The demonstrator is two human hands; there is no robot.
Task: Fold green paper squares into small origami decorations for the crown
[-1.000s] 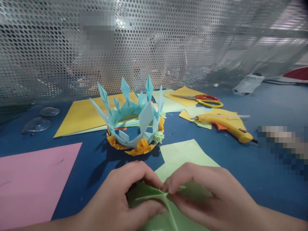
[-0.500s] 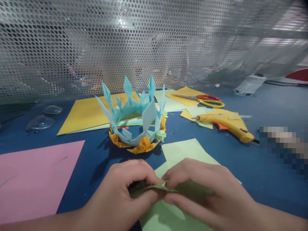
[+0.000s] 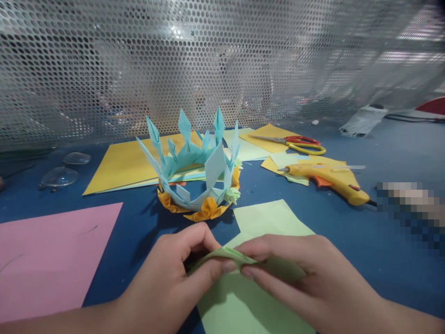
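Observation:
Between both hands is a small folded piece of light green paper [image 3: 227,253], pinched at its edges. My left hand [image 3: 181,273] grips its left side with thumb and fingers. My right hand [image 3: 295,273] pinches the right side, fingertips close to the left thumb. Beneath the hands lie light green paper sheets [image 3: 274,218] on the blue table. Just beyond stands a light blue folded-paper crown [image 3: 174,162], with orange paper flowers [image 3: 209,209] and a pale green one [image 3: 232,195] round its base. The palms hide part of the held paper.
A pink sheet [image 3: 59,255] lies at left, yellow sheets [image 3: 128,162] behind the crown. Scissors [image 3: 302,144] and a yellow glue gun [image 3: 327,178] rest on paper at right. Glasses [image 3: 59,177] sit at far left. A perforated metal screen [image 3: 208,60] stands behind. A pixelated patch [image 3: 413,195] covers something at right.
The folded green paper has been raised and tilted slightly, showing more of its layered top edge. The fingertips of both hands have shifted a little apart along it.

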